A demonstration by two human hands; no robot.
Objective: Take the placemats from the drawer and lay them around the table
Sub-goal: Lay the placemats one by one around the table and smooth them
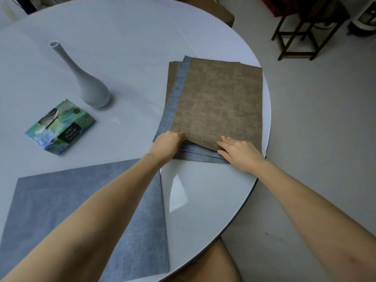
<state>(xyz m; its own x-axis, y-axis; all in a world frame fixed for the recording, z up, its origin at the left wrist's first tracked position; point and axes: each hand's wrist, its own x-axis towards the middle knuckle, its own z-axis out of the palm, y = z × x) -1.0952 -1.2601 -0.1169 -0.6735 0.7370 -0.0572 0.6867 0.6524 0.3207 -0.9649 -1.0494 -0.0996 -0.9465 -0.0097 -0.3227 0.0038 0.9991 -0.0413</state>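
A brown placemat (219, 102) tops a fanned stack of placemats (173, 98) at the round bench's (122, 47) right edge, long axis running away from the person. The left hand (169, 142) pinches its lifted near-left corner; the right hand (240, 153) lies flat, fingers straight, on the near edge. One blue placemat (50, 200) already lies nearer, left of the stack.

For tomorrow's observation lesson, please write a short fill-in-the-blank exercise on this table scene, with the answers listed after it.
1. The top placemat of the stack is ____ in colour.
2. The left hand grips that mat's near ____.
3. The single laid placemat is ____ in colour.
4. The vase stands beside a pack of ____.

Answers: brown; corner; blue; tissues
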